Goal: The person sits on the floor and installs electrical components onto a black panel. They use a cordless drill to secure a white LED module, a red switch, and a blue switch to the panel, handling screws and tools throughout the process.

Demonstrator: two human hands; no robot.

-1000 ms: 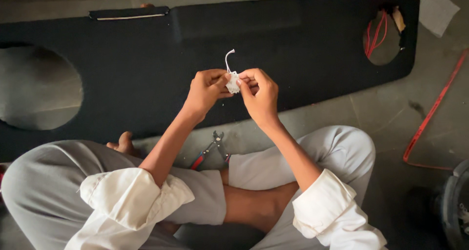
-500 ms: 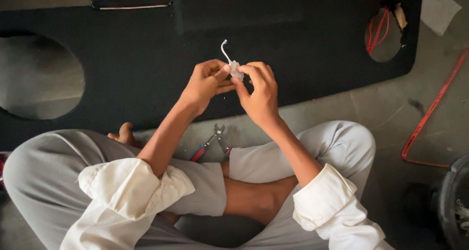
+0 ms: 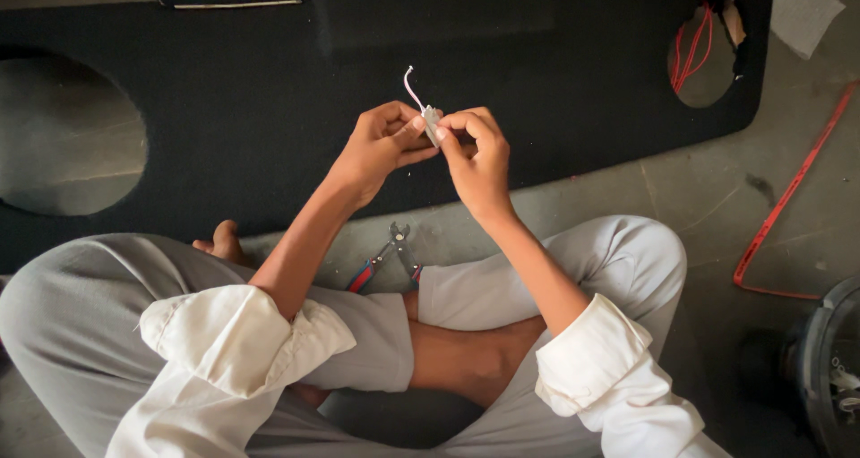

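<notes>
My left hand point(image 3: 381, 145) and right hand point(image 3: 479, 158) both pinch the small white connector point(image 3: 431, 124) between closed fingertips; its white wire point(image 3: 411, 85) curls upward. The connector sits above the black felt panel point(image 3: 269, 127), clear air all round it. Pliers point(image 3: 387, 257) lie on the floor between my knees. Since the earlier frame, my hands have stayed clamped on the connector, barely shifted.

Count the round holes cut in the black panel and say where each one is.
2. One large hole is at the left end of the black panel; a smaller hole, with red wires in it, is at the right end. None seems hidden.
</notes>
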